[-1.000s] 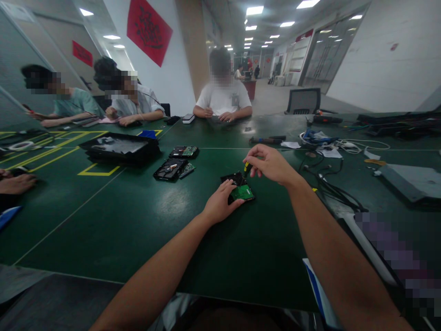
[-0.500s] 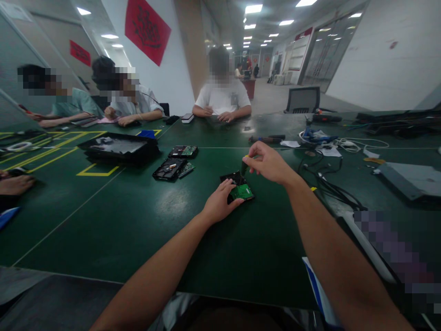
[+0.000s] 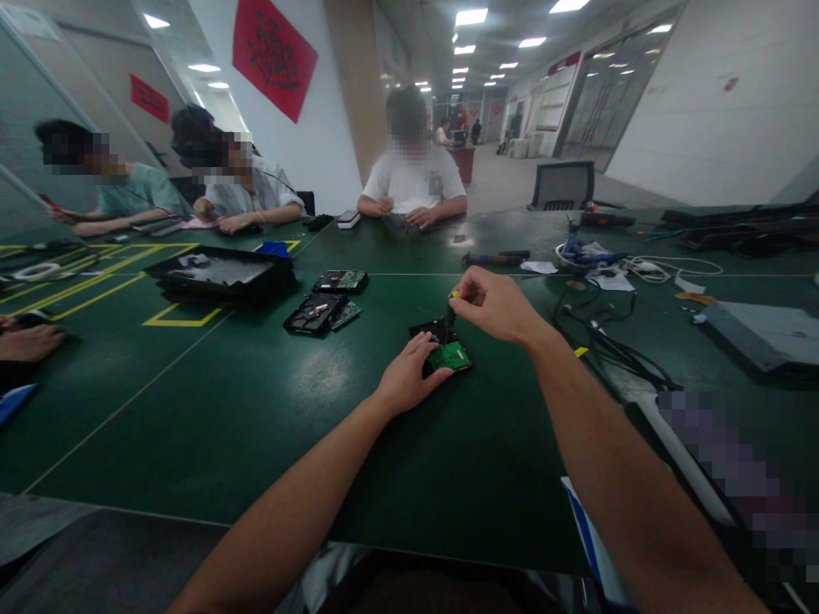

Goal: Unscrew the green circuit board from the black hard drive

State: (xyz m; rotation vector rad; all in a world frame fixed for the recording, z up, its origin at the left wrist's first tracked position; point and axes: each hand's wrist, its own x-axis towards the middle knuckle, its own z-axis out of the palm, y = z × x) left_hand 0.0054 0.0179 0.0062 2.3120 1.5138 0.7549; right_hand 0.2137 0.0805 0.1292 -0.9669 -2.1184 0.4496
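Note:
A hard drive (image 3: pixel 455 356) with a green circuit board facing up lies on the green table. My left hand (image 3: pixel 413 373) grips it from the left, with fingers across its top and the thumb at its near edge. Above the drive, my right hand (image 3: pixel 492 303) pinches the yellow-topped end of a small dark screwdriver (image 3: pixel 450 317). The screwdriver stands nearly upright, tip down at the board; my view is too coarse to show whether it sits in a screw. My left fingers hide part of the drive.
Left of my hands are another hard drive (image 3: pixel 315 314), a loose circuit board (image 3: pixel 346 316) and a further drive (image 3: pixel 340 280). Beyond them stands a black tray (image 3: pixel 221 277). Black cables (image 3: pixel 630 354) and a grey metal box (image 3: pixel 768 337) lie at right. Co-workers sit across the table.
My right hand has shifted slightly, and its fingers have turned about the screwdriver's top, showing more of the yellow end. My left hand and the hard drive stay in place.

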